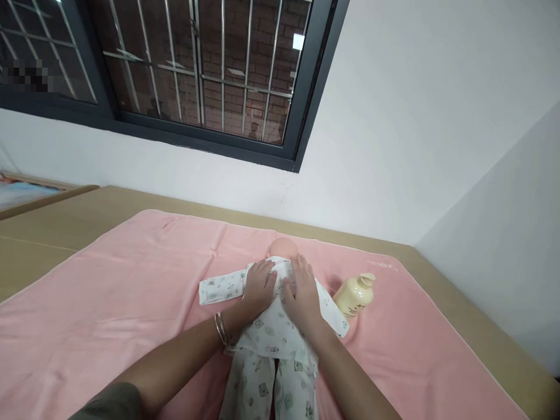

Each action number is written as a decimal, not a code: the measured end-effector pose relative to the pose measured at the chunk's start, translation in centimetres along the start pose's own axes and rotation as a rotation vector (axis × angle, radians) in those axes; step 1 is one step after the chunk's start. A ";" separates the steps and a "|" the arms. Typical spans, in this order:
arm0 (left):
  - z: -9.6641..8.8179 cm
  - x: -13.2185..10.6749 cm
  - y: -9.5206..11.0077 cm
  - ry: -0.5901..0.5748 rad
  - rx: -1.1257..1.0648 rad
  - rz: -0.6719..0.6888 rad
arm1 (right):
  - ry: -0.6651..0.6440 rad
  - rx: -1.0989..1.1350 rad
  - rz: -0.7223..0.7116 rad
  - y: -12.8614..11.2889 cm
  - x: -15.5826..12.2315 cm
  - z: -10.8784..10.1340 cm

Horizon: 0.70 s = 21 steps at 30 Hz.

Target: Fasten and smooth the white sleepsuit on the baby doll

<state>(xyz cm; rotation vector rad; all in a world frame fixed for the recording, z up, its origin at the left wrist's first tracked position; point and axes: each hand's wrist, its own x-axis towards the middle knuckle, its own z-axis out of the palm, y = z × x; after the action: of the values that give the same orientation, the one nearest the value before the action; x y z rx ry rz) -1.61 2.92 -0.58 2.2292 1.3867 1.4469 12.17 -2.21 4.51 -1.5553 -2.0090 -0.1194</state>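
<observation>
A baby doll (283, 247) lies on its back on a pink towel (131, 291), dressed in a white printed sleepsuit (271, 344). My left hand (260, 286) rests flat on the doll's chest, fingers stretched out toward the neck; a bangle is on that wrist. My right hand (301, 294) lies flat beside it on the other half of the chest, fingers together and extended. Both hands press on the suit's front near the collar. Only the top of the doll's head shows above my fingers. One sleeve spreads out to the left.
A cream bottle (356, 294) lies on its side on the towel just right of the doll. The towel covers a tan surface (52, 227) against a white wall, under a barred window (196, 76). A framed picture edge (26, 192) shows far left.
</observation>
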 end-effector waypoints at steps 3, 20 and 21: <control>-0.2 0.0 0.0 0.011 -0.057 -0.021 | -0.139 -0.014 -0.064 -0.5 -0.3 0.6; 0.0 0.0 -0.5 -0.050 -0.135 -0.076 | -0.225 -0.047 -0.048 -0.3 -0.4 -0.2; 0.0 0.0 -0.6 -0.051 -0.135 -0.077 | -0.238 -0.039 -0.061 -0.2 -0.4 -0.3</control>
<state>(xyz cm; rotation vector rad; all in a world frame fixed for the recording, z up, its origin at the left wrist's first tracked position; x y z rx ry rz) -1.97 3.24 -0.89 2.0921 1.3026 1.4037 12.10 -2.73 4.61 -1.5957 -2.2513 0.0030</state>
